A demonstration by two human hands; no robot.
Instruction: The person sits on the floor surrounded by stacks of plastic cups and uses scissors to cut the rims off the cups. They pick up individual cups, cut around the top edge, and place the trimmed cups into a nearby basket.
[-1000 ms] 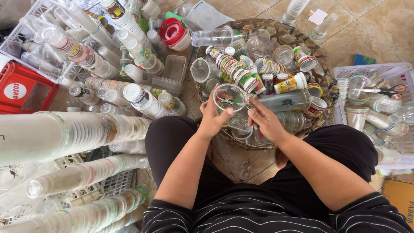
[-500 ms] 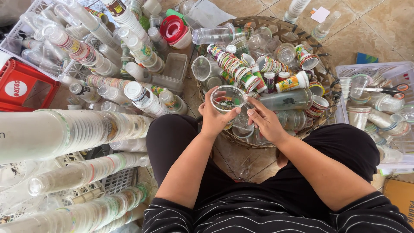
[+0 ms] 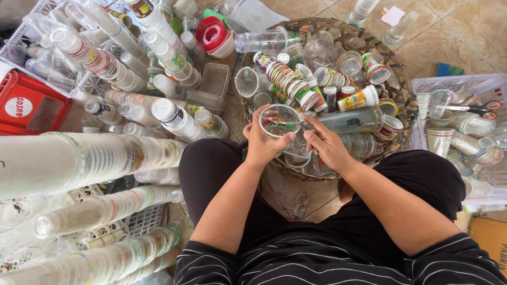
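My left hand (image 3: 262, 143) grips a clear plastic cup (image 3: 280, 121) with a printed band, its open mouth turned up toward me. My right hand (image 3: 325, 143) touches the cup's right side with its fingertips pinched at the rim. Both hands hover over the near edge of a round woven basket (image 3: 349, 36) full of loose plastic cups, a stacked row of printed cups (image 3: 285, 79) and a clear bottle (image 3: 355, 120) lying on its side.
Long nested stacks of clear cups (image 3: 90, 158) lie on the left over white crates. A red crate (image 3: 31, 105) sits at far left. A white bin (image 3: 465, 132) with cups and scissors stands at right. A red-lidded tub (image 3: 214, 34) lies behind.
The cup has tilted slightly in my hands, and my right fingers have shifted along its rim. The hands remain over the same spot of the basket.
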